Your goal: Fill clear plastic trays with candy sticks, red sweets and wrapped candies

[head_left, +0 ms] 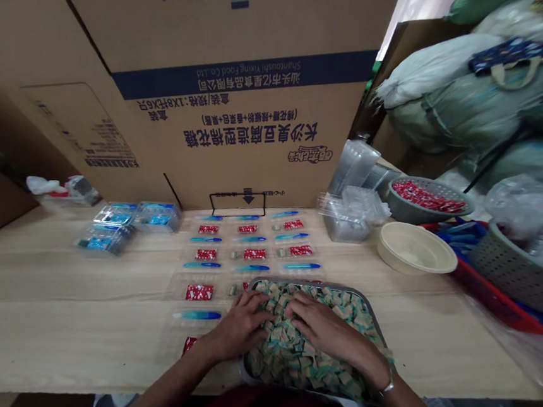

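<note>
The left hand and right hand lie with fingers spread, apparently gripping nothing, on light, loose wrapped sweets heaped in a metal tray at the worktop's front edge, easily pinched by their wrappers.

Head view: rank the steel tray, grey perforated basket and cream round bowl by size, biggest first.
Rectangular steel tray looks largest, though nearest camera. Grey perforated plastic basket and cream round plastic bowl look alike; unranked.
</note>
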Demonstrator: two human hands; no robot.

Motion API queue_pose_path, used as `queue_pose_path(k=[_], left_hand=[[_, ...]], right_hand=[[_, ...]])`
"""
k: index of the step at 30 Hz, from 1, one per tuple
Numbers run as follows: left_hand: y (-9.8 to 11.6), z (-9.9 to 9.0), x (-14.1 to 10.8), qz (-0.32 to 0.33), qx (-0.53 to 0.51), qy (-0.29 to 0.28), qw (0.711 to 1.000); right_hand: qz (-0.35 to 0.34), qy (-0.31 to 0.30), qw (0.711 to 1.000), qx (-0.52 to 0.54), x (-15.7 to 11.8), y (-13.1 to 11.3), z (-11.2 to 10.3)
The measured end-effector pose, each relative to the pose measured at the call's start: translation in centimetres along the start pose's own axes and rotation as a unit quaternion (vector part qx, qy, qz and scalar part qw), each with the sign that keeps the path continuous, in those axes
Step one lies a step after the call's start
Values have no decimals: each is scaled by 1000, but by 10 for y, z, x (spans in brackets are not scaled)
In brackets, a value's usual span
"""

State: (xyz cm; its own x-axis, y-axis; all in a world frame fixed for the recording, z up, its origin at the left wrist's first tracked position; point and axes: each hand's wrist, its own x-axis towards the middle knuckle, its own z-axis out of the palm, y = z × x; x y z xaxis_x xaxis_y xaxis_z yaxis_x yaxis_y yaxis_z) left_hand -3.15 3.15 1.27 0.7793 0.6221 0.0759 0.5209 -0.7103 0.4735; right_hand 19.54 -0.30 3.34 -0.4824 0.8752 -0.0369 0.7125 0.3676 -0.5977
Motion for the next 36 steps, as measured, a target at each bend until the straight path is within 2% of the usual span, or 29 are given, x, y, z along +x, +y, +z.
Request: queue_pose_path(k=[3,6,9,11,14,17,22,24,26,29,33,36], left_hand=[[0,0,-2,-9,-60,27,998],[2,3,-4,-72,-222,68,970],[6,8,0,-163,-395,95,899],[10,11,6,-198,-463,116,856],[17,14,17,-242,-521,131,808],[27,14,25,-265,-582,124,759],[36,13,25,-303,-679,99,661],[36,14,23,-316,-701,94,632],[36,16,23,-320,-701,112,628],[38,17,25,-326,-679,153,640],[39,16,27,-340,-662,175,645],[40,20,27,-332,-632,195,672]], right_hand=[[7,24,999,33,-1,5,4],[7,43,999,33,-1,9,9],[-8,69,998,-4,-1,8,13],[-5,101,995,16,-3,3,13],[7,124,986,110,-4,-5,14],[18,127,975,183,-2,-10,17],[33,156,966,203,0,-13,24],[47,150,963,218,-1,-13,26],[62,146,962,221,-1,-14,28],[72,155,961,218,0,-15,30],[69,162,955,238,0,-17,35],[84,168,958,215,0,-19,41]])
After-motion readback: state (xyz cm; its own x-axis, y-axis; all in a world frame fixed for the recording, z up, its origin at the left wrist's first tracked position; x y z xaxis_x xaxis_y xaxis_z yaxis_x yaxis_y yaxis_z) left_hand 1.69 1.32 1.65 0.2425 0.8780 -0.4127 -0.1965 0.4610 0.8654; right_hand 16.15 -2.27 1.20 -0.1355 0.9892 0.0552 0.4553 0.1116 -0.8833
